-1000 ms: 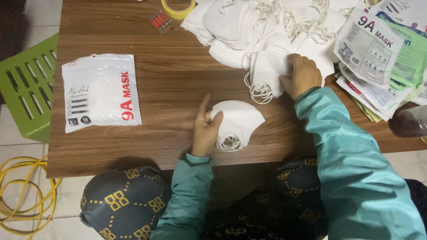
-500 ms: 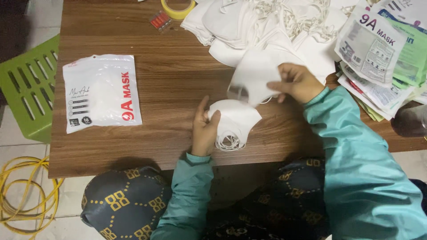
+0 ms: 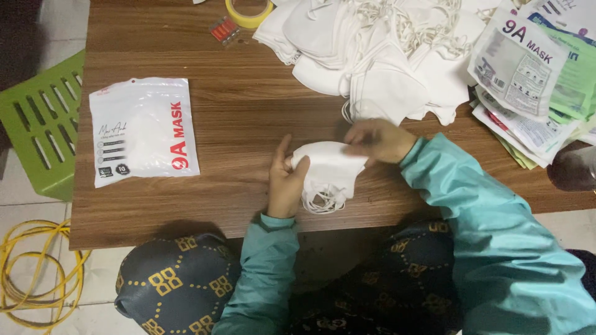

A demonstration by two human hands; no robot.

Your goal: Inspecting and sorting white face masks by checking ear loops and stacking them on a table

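Near the surface's front edge, the left hand (image 3: 287, 186) and right hand (image 3: 377, 139) both pinched a small stack of white masks (image 3: 329, 172), seemingly light, soft and floppy, best gripped by its folded edges.

Teal long sleeves to the wrists, bare hands (image 3: 287, 186); dark lap cloth, seemingly gold-patterned

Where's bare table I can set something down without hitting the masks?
Bare wood lies between the sealed white pouch and the left hand, and along the table up toward the yellow tape roll. The far right is crowded: loose mask pile and stacked packets. Both hands hold a small mask stack.
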